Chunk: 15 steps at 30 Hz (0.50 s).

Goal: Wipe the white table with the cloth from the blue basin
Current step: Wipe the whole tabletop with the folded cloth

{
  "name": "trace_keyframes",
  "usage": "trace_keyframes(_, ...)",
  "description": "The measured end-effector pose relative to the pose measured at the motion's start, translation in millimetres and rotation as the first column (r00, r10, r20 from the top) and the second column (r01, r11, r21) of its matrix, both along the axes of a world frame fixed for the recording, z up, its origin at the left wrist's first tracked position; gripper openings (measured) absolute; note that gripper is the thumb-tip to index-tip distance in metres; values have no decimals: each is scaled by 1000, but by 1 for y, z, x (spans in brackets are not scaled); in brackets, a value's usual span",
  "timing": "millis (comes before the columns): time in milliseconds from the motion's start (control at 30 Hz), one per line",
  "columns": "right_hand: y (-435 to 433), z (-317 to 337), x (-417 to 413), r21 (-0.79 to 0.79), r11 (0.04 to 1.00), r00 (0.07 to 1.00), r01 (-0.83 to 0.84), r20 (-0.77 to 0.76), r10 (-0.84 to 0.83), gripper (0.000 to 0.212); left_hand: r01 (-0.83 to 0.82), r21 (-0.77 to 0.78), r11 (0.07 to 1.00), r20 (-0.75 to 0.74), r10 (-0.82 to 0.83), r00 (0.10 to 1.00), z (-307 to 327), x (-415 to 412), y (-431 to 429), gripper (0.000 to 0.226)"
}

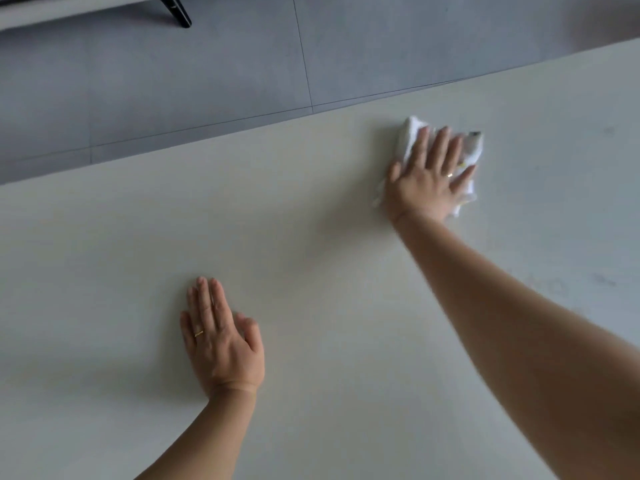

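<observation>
Right hand (427, 174) flat, fingers spread on the crumpled white cloth (414, 133), soft and light, best pinned under the palm, while the left hand (221, 341) rests open on the smooth white table (311, 271), well apart from that cloth.

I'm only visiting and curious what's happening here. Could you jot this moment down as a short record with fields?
surface: white table
tool: cloth, white, bunched, near the table's far edge
wiping: right hand presses flat on the cloth, fingers straight
bracing: left hand rests flat on the table, holding nothing
missing: blue basin, not in view
beyond: grey tiled floor
</observation>
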State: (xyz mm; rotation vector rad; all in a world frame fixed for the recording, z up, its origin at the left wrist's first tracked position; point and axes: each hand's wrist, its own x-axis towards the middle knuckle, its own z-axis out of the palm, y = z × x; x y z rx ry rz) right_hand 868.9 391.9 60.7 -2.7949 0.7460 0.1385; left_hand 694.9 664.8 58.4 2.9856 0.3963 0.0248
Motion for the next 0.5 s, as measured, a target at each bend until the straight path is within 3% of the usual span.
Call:
trace_keyframes(67,37,-2,-29,-6,977,976,-214,38,214,65,3,2,1000,8,-3,1000,-1,0,1,64)
trace_keyframes(167,30,-1,-60,-51,783,782,-620,33,622,63,4,3,1000,24,-4,1000,-1,-1,1,64)
trace_keyframes(233,-7,0,-62,-111,709,712,-697,18,702,62,8,2,1000,40,-9,999,0,-1,1,63)
trace_keyframes(300,-40,1,-65,-117,786,792,-606,4,611,62,5,-3,1000,51,-5,999,-1,-1,0,63)
trace_keyframes(400,-39,1,-72,-54,974,975,-220,9,221,64,7,0,1000,63,-7,998,-2,-1,1,62)
trace_keyframes(467,-4,3,-81,-14,1000,1000,-2,-11,2,67,4,0,1000,63,-4,998,-3,-1,1,62)
trace_keyframes(500,16,3,-88,-3,1000,1000,5,-18,-6,68,4,-2,1000,65,-4,998,-3,-1,1,62)
